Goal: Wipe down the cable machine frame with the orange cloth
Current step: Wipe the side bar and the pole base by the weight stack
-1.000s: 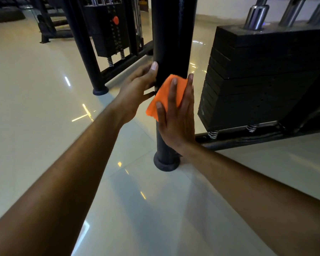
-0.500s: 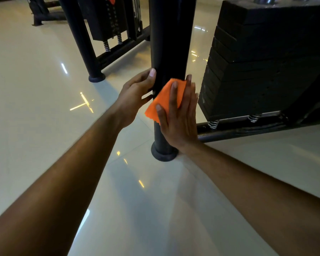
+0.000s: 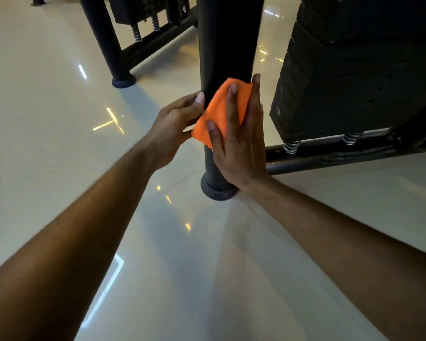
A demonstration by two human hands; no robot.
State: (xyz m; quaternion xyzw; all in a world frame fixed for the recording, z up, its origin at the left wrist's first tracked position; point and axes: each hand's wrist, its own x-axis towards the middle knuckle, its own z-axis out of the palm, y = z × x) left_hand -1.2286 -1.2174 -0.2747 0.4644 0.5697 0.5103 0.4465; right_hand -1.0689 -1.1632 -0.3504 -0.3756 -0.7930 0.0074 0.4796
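Note:
A thick black upright post of the cable machine frame stands on a round foot on the floor. The orange cloth lies against the post's lower part. My right hand presses the cloth flat onto the post with straight fingers. My left hand rests on the left side of the post, fingers lightly curved, its thumb beside the cloth's edge.
A black weight stack on springs sits just right of the post, above a low black base bar. A second frame leg and another stack stand at the back left. Glossy pale tile floor spreads left and toward me.
Both hands and the cloth have slid down the post toward its foot, and my head has tilted down, so the weight stack tops have left the view.

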